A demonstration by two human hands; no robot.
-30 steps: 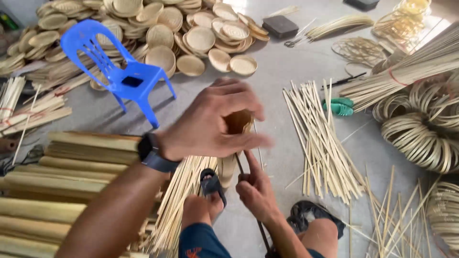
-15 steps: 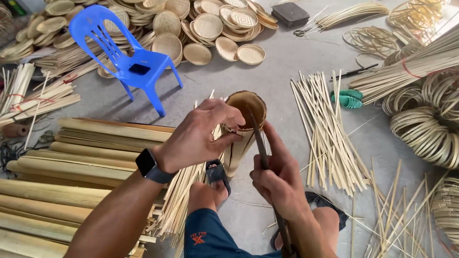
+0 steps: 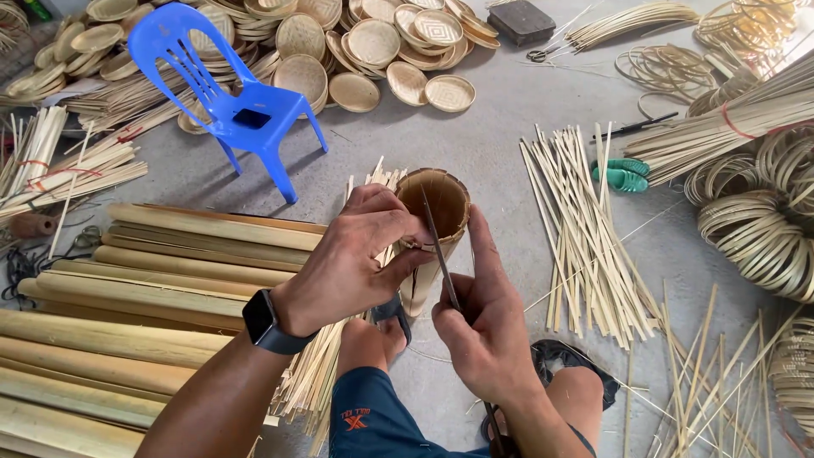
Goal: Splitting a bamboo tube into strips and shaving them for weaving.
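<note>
A short hollow bamboo tube (image 3: 437,203) stands tilted in front of me, its open end facing the camera. My left hand (image 3: 352,254), with a dark smartwatch on the wrist, grips the tube's near rim with fingers and thumb. My right hand (image 3: 483,326) holds a long thin knife blade (image 3: 439,250) whose tip rests across the tube's rim, thumb stretched along the blade. Thin bamboo slivers (image 3: 326,365) lie under the tube by my knee.
Split bamboo slats (image 3: 144,280) are stacked at left. A blue plastic chair (image 3: 229,93) stands behind them, with woven round trays (image 3: 373,51) piled beyond. Loose bamboo sticks (image 3: 585,229), coiled strips (image 3: 755,229) and green sandals (image 3: 623,174) lie at right.
The bamboo tube has come up into clear view from behind my left hand. The knife blade has moved onto its rim, and my right hand has risen toward it.
</note>
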